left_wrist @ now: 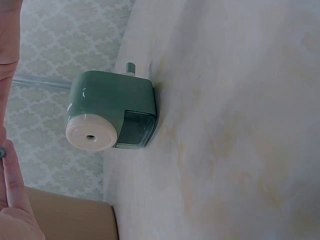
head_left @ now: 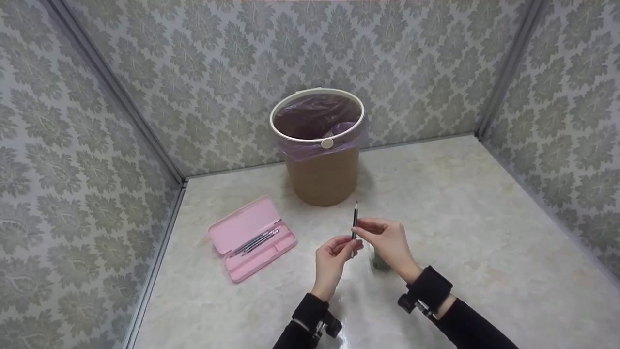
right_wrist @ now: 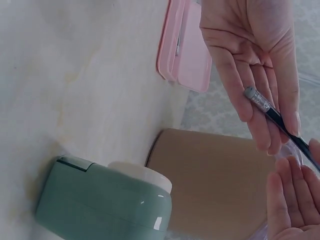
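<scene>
Sharpener [head_left: 380,262] mostly blocked by the right hand [head_left: 390,242] in the head view, only a green patch exposed. Whole body is seen from the left wrist; cropped at the bottom edge from the right wrist. Hand is cut off at the left edge of the left wrist view, with what looks like the pencil's grey butt poking into frame.

Pencil [head_left: 355,219] is held in the air between both hands, near upright, point up. Its lower end is pinched by the left hand [head_left: 333,261], thumb against fingers, butt sticking out past them. Higher up, the shaft is pinched between right thumb and fingertips; point left exposed above. Sharpener is stood on the table [head_left: 484,218], just beside the right hand.

Pencil: black shaft, silvery patterned band at the butt, bare sharpened cone. Sharpener: glossy green, rounded box, cream round dial with a dark hole, dark translucent panel. Pink case [head_left: 242,220] is laid flat, lid folded back, several pencils [head_left: 259,242] inside. Tan bin [head_left: 322,179] is lined with thin, crinkled purplish plastic [head_left: 302,152]. Tabletop is marbled.
</scene>
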Motion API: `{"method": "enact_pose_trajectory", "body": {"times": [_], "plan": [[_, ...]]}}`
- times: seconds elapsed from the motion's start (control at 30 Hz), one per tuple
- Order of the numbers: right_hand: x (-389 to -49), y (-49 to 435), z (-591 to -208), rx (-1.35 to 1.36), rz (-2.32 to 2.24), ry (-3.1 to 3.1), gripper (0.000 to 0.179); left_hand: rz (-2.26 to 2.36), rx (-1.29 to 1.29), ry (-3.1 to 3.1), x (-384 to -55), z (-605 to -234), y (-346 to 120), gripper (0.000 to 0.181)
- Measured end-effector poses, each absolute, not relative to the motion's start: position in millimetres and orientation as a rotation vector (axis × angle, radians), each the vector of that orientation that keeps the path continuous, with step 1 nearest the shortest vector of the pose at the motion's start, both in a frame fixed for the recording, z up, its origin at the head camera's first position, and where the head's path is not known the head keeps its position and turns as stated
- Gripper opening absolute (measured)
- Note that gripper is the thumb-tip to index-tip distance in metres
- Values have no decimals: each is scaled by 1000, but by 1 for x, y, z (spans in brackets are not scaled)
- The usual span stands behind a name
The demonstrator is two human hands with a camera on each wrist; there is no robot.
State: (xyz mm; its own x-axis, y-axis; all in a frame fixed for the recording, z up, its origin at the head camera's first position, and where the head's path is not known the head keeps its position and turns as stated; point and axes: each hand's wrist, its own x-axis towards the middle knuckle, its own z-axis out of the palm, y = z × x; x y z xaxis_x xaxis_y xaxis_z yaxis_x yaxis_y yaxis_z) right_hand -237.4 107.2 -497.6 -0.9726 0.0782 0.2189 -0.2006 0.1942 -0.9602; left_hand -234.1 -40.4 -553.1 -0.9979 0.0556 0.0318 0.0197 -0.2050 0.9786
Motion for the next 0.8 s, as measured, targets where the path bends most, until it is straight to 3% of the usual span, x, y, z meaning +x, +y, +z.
{"method": "enact_pose_trajectory", "body": {"times": [0.47,0.8], "plan": [[-237,106,-500,211,1801,-2282,16,2341,164,2107,-233,-552,-48,28],[-239,120,-505,771,1127,-2261,19,2152,380,2408,-232,-533,-77,40]]}}
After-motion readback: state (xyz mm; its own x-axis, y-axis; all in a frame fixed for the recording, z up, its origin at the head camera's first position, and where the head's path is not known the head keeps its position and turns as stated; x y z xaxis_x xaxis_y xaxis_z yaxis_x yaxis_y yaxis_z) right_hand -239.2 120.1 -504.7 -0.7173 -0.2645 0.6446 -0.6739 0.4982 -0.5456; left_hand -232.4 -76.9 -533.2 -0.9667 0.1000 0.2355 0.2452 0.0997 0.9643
